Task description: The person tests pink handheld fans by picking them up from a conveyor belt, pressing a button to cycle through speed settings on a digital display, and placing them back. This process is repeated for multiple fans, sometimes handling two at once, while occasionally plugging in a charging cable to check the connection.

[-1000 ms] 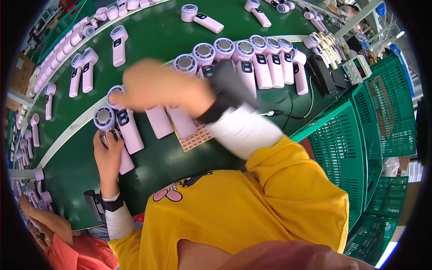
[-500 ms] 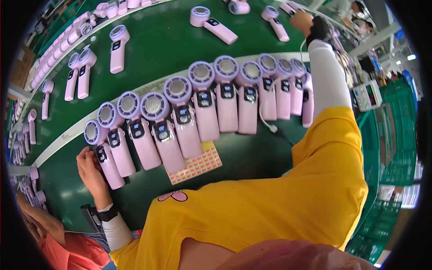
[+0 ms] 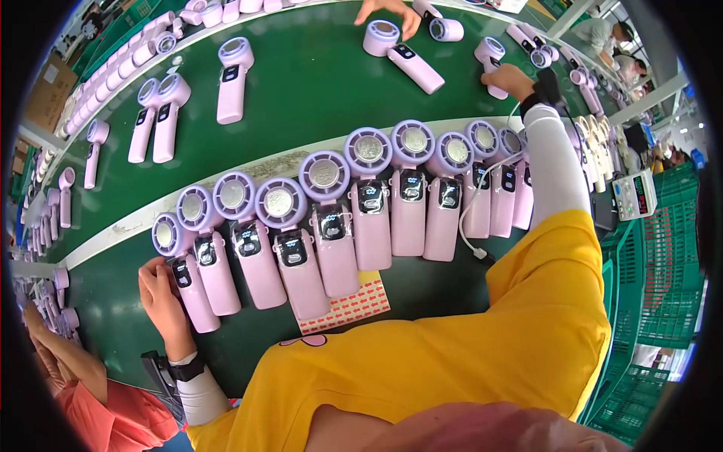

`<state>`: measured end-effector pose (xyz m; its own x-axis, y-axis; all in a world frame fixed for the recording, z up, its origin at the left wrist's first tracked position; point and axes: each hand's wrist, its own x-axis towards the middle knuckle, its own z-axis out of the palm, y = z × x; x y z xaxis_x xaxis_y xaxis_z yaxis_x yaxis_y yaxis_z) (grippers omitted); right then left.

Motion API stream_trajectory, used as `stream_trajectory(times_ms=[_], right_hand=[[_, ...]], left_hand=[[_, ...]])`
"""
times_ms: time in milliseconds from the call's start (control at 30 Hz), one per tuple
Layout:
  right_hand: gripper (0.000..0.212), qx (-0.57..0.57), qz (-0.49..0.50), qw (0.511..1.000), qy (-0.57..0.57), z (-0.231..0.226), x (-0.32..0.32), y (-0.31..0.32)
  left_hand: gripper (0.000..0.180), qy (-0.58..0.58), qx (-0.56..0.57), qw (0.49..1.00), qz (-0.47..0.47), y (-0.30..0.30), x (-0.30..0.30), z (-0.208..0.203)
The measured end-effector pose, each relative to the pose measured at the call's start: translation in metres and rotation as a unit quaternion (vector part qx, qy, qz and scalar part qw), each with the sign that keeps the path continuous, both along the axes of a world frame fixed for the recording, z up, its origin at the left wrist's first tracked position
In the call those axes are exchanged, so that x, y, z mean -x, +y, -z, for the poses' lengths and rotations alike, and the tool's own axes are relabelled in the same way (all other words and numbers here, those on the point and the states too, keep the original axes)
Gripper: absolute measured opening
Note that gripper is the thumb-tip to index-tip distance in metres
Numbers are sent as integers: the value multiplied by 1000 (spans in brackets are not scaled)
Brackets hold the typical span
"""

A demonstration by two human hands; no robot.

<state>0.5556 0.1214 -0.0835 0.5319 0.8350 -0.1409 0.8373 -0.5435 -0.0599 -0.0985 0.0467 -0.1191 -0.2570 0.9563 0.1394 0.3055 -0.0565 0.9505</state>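
Note:
A row of several pink handheld fans with lilac round heads lies before me, their small dark displays lit. Beside the leftmost fan (image 3: 197,297) rests my left hand (image 3: 164,305), its fingers loosely bent against the handle and not wrapped round it. Far to the right, my right hand (image 3: 509,80) has its fingers closed on the handle of another handheld fan (image 3: 491,51), which lies on the green belt. A white cable (image 3: 465,222) hangs across the row's right end. Under the handles in the middle is a sheet of red-marked stickers (image 3: 354,305).
More fans lie along the green belt (image 3: 301,75), including one pair (image 3: 167,120) at left. Another person's hand (image 3: 388,13) is at a far fan (image 3: 414,68). At right are a small device with a display (image 3: 634,196) and green crates (image 3: 670,256). A co-worker's arm (image 3: 71,354) shows at lower left.
My right hand has come down onto the handheld fan at the far right. Another person's hand has appeared at the top. The whole view has shifted; my left hand stays beside the leftmost fan.

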Motion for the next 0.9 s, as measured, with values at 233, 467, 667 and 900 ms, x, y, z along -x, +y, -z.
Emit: stream_trajectory(times_ms=[233, 467, 667, 900], right_hand=[[67, -59, -77, 994, -45, -10, 69, -14], [71, -30, -120, 992, -40, -12, 105, -10], [54, -21, 11, 943, 333, -80, 112, -50], [59, -201, -260, 919, 217, -141, 320, -119]], left_hand=[[15, -23, 7, 1000, 13, -2, 6, -7], [16, 13, 21, 1000, 17, -8, 5, -20], [14, -93, -40, 995, -20, -22, 10, -25], [19, -206, -114, 955, 181, -74, -56, -85]])
